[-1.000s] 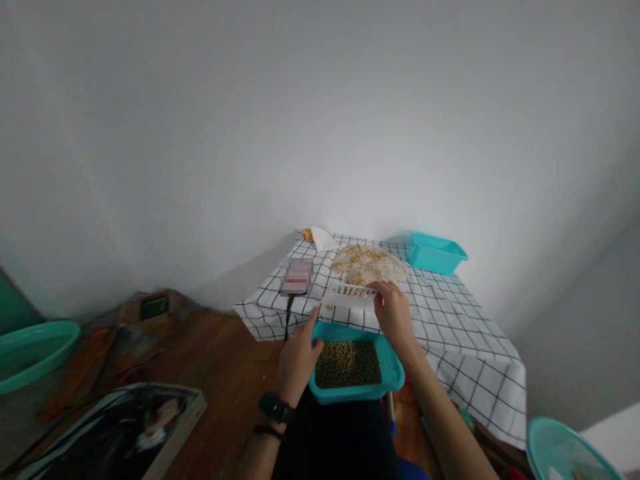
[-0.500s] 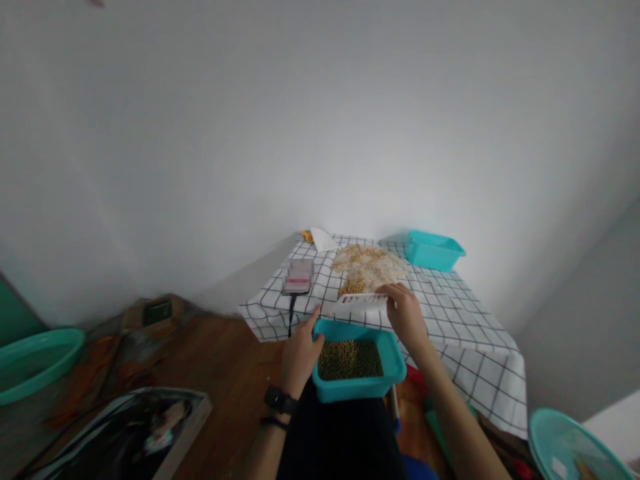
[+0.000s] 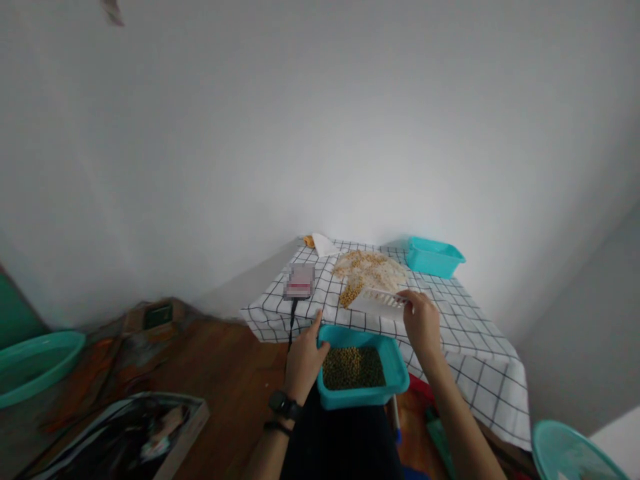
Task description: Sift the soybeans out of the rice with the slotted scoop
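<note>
My right hand (image 3: 421, 323) grips one end of a white slotted plastic basket (image 3: 376, 303), which is tilted above the table's front edge. Close by, my left hand (image 3: 305, 357) holds the left rim of a turquoise plastic tub (image 3: 353, 399), thumb over the edge and index finger stretched forward. Inside the tub lie yellow beans (image 3: 351, 360) mixed with small green beans (image 3: 370, 373). The tub sits at my lap. Beyond the basket, a clear plastic bag (image 3: 385, 270) with more yellow beans (image 3: 351, 292) lies on the checked tablecloth (image 3: 320, 293).
A second turquoise tub (image 3: 434, 259) stands at the back right of the table. A blurred-out box-like item (image 3: 299, 281) and a white cloth or paper (image 3: 325, 245) lie left. Green basins (image 3: 43, 367) and an open box (image 3: 185, 433) stand on the floor.
My right hand has moved right with the white basket, whose tilt has changed. My left hand stays on the tub's rim. The whole view has shifted slightly.
</note>
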A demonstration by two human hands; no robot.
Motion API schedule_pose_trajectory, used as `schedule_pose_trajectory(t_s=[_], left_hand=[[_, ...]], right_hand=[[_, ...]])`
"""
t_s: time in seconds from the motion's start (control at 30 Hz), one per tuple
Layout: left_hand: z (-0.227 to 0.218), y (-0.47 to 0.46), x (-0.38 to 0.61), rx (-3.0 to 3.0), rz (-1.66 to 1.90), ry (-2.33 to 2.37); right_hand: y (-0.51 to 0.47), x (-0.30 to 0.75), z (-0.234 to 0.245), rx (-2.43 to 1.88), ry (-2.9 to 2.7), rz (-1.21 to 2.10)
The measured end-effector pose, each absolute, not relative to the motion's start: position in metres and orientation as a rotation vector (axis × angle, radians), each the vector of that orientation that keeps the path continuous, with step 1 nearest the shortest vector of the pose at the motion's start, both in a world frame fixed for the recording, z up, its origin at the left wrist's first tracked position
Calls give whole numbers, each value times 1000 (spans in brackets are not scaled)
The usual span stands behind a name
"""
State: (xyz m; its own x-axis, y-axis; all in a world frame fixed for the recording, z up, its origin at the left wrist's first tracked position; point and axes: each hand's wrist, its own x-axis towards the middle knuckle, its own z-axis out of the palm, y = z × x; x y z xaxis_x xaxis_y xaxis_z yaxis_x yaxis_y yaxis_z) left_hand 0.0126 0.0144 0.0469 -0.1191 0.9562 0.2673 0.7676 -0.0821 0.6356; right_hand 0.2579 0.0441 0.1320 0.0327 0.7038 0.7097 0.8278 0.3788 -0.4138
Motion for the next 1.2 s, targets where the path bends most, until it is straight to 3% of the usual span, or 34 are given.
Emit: schedule_pose_trajectory(t_s=[0.97,1.2], left_hand=[[38,16,7,1777,1103,1862],[38,15,8,1757,1074,1897]], right_hand=[[36,237,136,-1124,-1925,56],[31,260,141,-1203,-1724,-91]])
